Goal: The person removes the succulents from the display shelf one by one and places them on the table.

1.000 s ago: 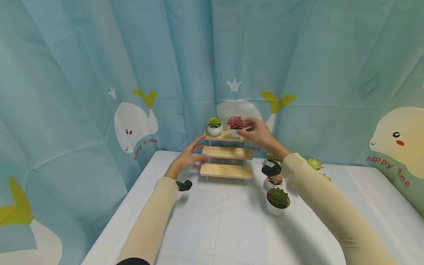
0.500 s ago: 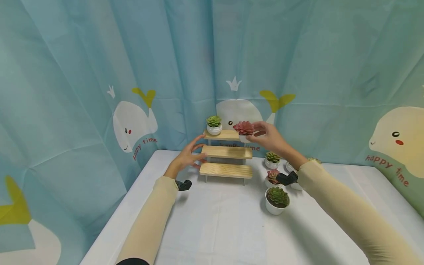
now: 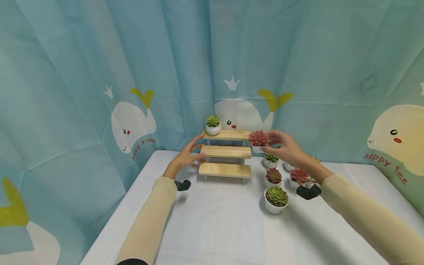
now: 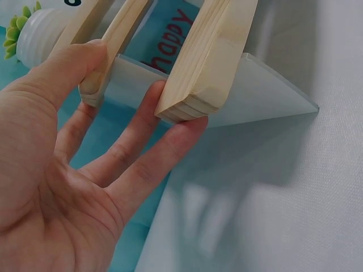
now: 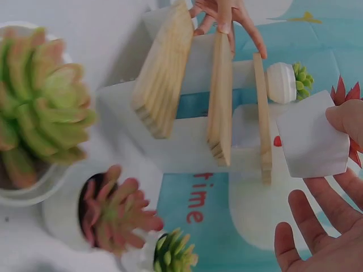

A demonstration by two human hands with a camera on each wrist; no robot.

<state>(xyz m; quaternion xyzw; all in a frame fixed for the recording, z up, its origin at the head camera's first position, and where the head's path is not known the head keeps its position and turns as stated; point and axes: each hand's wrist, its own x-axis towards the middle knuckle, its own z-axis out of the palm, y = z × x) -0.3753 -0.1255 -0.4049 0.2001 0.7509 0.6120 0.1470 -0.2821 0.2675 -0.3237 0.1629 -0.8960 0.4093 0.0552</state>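
Note:
My right hand (image 3: 287, 150) holds a pink potted succulent (image 3: 258, 138) by its white pot (image 5: 313, 137), off the right end of the top tier. Thumb and fingers are on the pot's sides. My left hand (image 3: 186, 159) touches the left ends of a three-tier wooden plant stand (image 3: 225, 151) with spread, fairly straight fingers. In the left wrist view, its thumb (image 4: 91, 56) lies on one plank and two fingertips touch the plank beside it. A green succulent (image 3: 212, 123) in a round white pot stands at the top tier's left end.
Right of the stand, several potted succulents stand on the white-covered table (image 3: 215, 224): a green one (image 3: 276, 197) in front, a reddish one (image 3: 273, 176) behind it, a pink one (image 3: 299, 176) farther right. A blue curtain (image 3: 185, 55) hangs behind.
My right hand has carried the pink succulent from over the top tier to the right and slightly down, past the tier's end. The left hand has stayed at the stand.

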